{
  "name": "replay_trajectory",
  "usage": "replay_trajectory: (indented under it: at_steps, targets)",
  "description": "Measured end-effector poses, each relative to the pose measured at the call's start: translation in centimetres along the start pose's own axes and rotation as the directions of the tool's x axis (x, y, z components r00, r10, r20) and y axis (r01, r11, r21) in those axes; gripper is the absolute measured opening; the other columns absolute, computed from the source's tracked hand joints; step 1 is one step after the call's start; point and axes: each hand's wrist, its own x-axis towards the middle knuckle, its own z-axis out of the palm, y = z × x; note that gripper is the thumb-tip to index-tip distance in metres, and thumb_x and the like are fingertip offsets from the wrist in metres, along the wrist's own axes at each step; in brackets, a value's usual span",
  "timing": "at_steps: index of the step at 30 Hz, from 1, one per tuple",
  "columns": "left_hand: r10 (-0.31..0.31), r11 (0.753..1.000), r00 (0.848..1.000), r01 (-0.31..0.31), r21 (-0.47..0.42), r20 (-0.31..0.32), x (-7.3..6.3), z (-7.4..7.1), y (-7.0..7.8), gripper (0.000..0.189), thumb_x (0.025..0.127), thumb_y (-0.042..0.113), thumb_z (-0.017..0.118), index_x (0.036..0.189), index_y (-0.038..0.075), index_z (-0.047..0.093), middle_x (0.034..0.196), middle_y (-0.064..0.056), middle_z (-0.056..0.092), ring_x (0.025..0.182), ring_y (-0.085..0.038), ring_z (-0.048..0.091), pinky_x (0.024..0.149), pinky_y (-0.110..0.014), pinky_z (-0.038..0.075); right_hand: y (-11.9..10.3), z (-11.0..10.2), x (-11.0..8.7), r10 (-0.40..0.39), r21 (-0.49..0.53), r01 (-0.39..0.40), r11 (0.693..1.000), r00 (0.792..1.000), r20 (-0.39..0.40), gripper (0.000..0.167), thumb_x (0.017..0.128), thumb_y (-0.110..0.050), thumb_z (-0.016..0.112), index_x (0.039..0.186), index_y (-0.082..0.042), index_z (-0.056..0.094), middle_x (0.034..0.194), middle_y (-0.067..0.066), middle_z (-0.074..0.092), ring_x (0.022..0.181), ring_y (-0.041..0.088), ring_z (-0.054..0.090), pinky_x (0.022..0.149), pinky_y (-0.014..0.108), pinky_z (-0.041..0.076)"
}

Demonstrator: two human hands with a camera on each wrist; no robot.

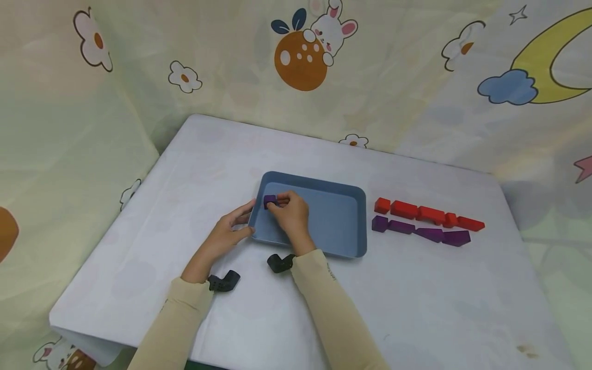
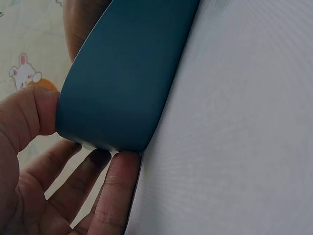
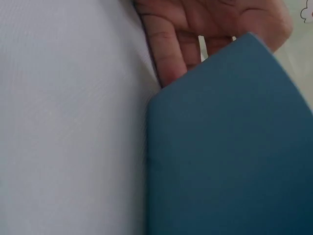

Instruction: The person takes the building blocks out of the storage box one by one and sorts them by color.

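Note:
Inside the blue tray [image 1: 333, 221], my right hand [image 1: 292, 215] pinches a small purple block [image 1: 270, 200] between thumb and fingers, close to the left wall. Whether the block touches the tray floor I cannot tell. My left hand [image 1: 225, 234] rests against the tray's left side, thumb near the front corner and fingers extended. In the left wrist view, those fingertips [image 2: 122, 166] touch the outside of the tray wall [image 2: 122, 73]. The right wrist view shows the tray's outer wall [image 3: 220, 137] and left-hand fingers [image 3: 166, 54] at its corner; the right hand is hidden there.
Right of the tray lie a row of red blocks [image 1: 404, 209] and, nearer, a row of purple blocks [image 1: 401, 226]. A white cloth [image 1: 416, 308] covers the table. Black wrist cameras [image 1: 224, 281] sit beneath both wrists. A patterned curtain [image 1: 231, 41] hangs behind.

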Motion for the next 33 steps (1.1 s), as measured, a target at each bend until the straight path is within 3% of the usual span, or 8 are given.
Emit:
replay_trajectory:
  at_steps: [8, 12, 16, 21, 25, 31, 33]
  targets:
    - [0.007, 1.000, 1.000, -0.007, 0.008, -0.006, -0.3, -0.1, 0.0, 0.075, 0.099, 0.001, 0.063, 0.169, 0.005, 0.036, 0.162, -0.024, 0.049, 0.138, -0.043, 0.057, 0.104, -0.046, 0.050, -1.0, 0.5, -0.1, -0.034, -0.131, 0.038, 0.991, 0.999, 0.029, 0.069, 0.090, -0.046, 0.088, 0.131, 0.005, 0.068, 0.126, 0.022, 0.074, 0.117, 0.039, 0.067, 0.098, 0.049, 0.054]
    - [0.009, 1.000, 1.000, -0.009, -0.002, 0.000, -0.3, -0.1, 0.0, 0.075, 0.099, 0.000, 0.063, 0.169, 0.005, 0.036, 0.161, -0.025, 0.051, 0.138, -0.042, 0.057, 0.099, -0.034, 0.050, -0.9, 0.6, 0.1, -0.023, -0.140, 0.024, 0.990, 1.000, 0.009, 0.057, 0.092, -0.038, 0.088, 0.126, 0.004, 0.071, 0.121, 0.020, 0.076, 0.114, 0.037, 0.069, 0.097, 0.048, 0.055]
    - [0.013, 1.000, 1.000, -0.013, -0.001, -0.001, -0.2, -0.1, 0.0, 0.074, 0.099, 0.000, 0.064, 0.168, 0.005, 0.037, 0.157, -0.026, 0.054, 0.137, -0.043, 0.058, 0.100, -0.035, 0.050, -0.5, 0.3, 0.3, -0.018, -0.097, 0.019, 0.995, 1.000, 0.012, 0.043, 0.094, -0.026, 0.085, 0.123, 0.003, 0.074, 0.117, 0.020, 0.077, 0.111, 0.035, 0.072, 0.096, 0.046, 0.056]
    - [0.007, 1.000, 1.000, -0.007, 0.005, -0.002, 0.0, 0.1, 0.1, 0.074, 0.099, 0.000, 0.064, 0.168, 0.005, 0.038, 0.157, -0.026, 0.055, 0.139, -0.043, 0.057, 0.107, -0.051, 0.048, 0.3, -0.9, 0.2, 0.001, 0.022, -0.002, 1.000, 1.000, 0.014, 0.033, 0.092, -0.018, 0.083, 0.120, 0.000, 0.077, 0.113, 0.017, 0.078, 0.107, 0.031, 0.074, 0.094, 0.045, 0.057]
    - [-0.001, 1.000, 1.000, 0.001, 0.008, -0.004, 0.2, 0.2, 0.2, 0.074, 0.099, 0.001, 0.065, 0.168, 0.005, 0.038, 0.159, -0.025, 0.053, 0.140, -0.042, 0.056, 0.109, -0.055, 0.047, 1.4, -2.6, -0.1, -0.065, 0.156, 0.062, 0.986, 0.998, 0.017, 0.030, 0.093, -0.012, 0.083, 0.120, -0.001, 0.079, 0.112, 0.017, 0.079, 0.106, 0.032, 0.075, 0.092, 0.044, 0.058]
    - [-0.011, 1.000, 1.000, 0.011, 0.023, -0.013, 0.2, 0.3, 0.3, 0.074, 0.099, 0.002, 0.065, 0.168, 0.006, 0.038, 0.160, -0.025, 0.052, 0.140, -0.042, 0.056, 0.107, -0.053, 0.048, 3.3, -5.9, -0.7, -0.196, 0.408, 0.156, 0.899, 0.979, 0.057, 0.039, 0.095, 0.000, 0.080, 0.132, 0.008, 0.070, 0.130, 0.020, 0.074, 0.120, 0.034, 0.072, 0.104, 0.040, 0.055]
    - [-0.015, 0.999, 1.000, 0.016, 0.028, -0.016, 0.0, 0.2, 0.2, 0.074, 0.099, 0.002, 0.065, 0.168, 0.006, 0.038, 0.162, -0.025, 0.050, 0.140, -0.042, 0.056, 0.107, -0.054, 0.048, 3.8, -7.1, -1.0, -0.228, 0.469, 0.176, 0.865, 0.972, 0.055, 0.039, 0.095, 0.002, 0.079, 0.132, 0.010, 0.067, 0.131, 0.023, 0.073, 0.118, 0.028, 0.072, 0.105, 0.036, 0.054]
